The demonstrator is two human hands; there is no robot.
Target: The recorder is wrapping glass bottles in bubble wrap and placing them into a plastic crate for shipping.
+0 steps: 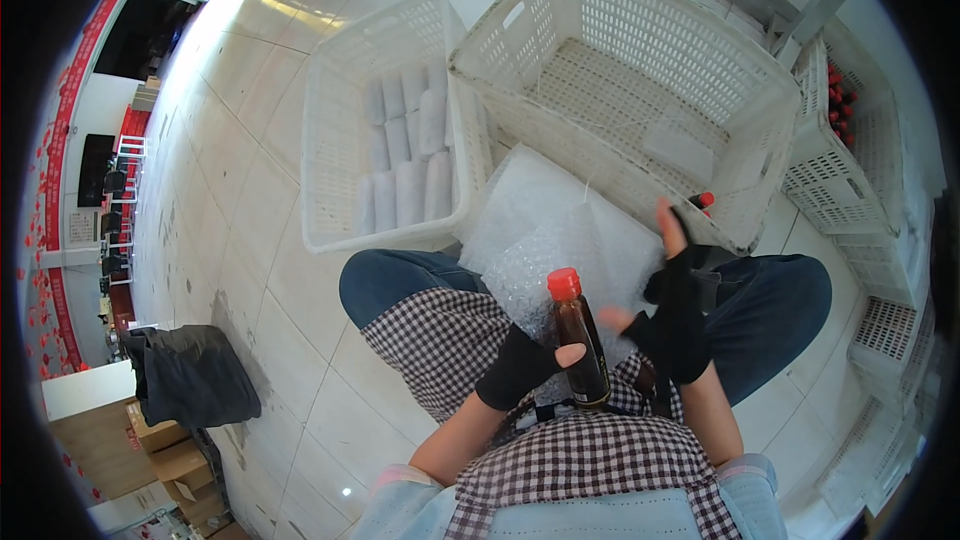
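Note:
My left hand [527,364], in a black fingerless glove, grips a bottle [582,345] of dark brown liquid with a red cap. The bottle stands nearly upright against my checked apron [580,460], its cap tilted slightly left. To the right of it, my right hand [672,312], gloved the same way, is raised with the fingers apart and nothing in them. A stack of bubble wrap sheets [550,215] lies in front of the bottle, between my knees and the crates. Another red cap [704,200] shows just beyond my right hand; the rest of that item is mostly hidden.
Ahead on the left, a white plastic crate [312,160] holds rows of wrapped cylinders [410,185]. Beside it, a larger crate [625,135] has a small clear piece on its floor. Crates at the right hold red-capped bottles [838,105]. A black bag [195,375] sits at left.

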